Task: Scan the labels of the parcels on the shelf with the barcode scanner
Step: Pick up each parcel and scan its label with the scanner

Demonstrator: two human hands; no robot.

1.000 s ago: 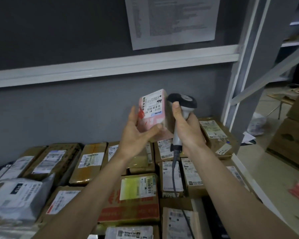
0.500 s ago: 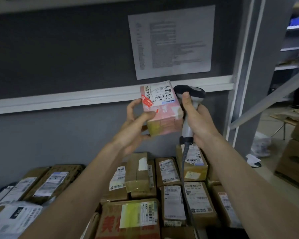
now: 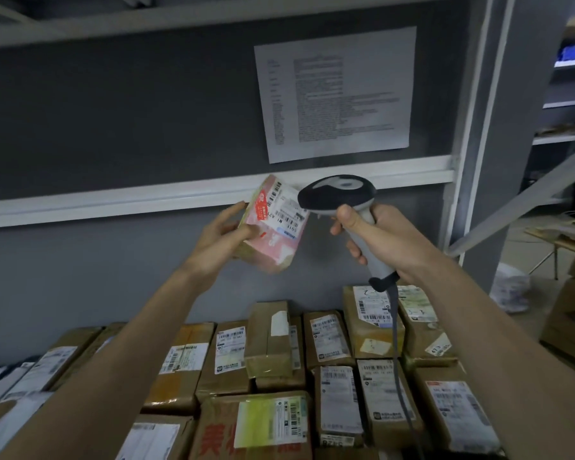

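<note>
Parcel [image 3: 273, 227] tilted rightward; scanner [image 3: 342, 207] now points left.

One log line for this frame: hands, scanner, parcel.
left hand: holds pink parcel, label up | right hand: grips barcode scanner, head beside label | shelf parcels: below, untouched

Two bare forearms rising from the bottom edge; no sleeves, watch or rings seen; left hand [image 3: 220, 240] and right hand [image 3: 380, 239] ungloved (short nails, thumb nail plain on right).
</note>
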